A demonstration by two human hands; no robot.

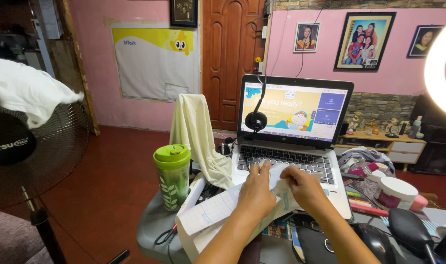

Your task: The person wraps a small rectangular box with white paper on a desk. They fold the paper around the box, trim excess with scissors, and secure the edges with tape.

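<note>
Both hands pinching a sheet of white paper over the laptop, centre of the frame.

Fingers of the left hand (256, 191) curled and closed on the upper edge of the white grid-lined paper sheet (218, 210); fingers of the right hand (303, 188) bent and gripping the same sheet just to the right, hands nearly touching. Paper draped down toward lower centre, over the front edge of the open silver laptop with a bright yellow and blue screen (294, 132). Hanging on the screen's left side, a black headset (256, 120). Left of centre, a green-lidded plastic tumbler with a leaf pattern (172, 176) beside a pale yellow draped cloth (196, 132). Lower right, a round white tub (395, 192) and a black computer mouse (377, 239). Far left, a black standing fan (22, 151).
</note>
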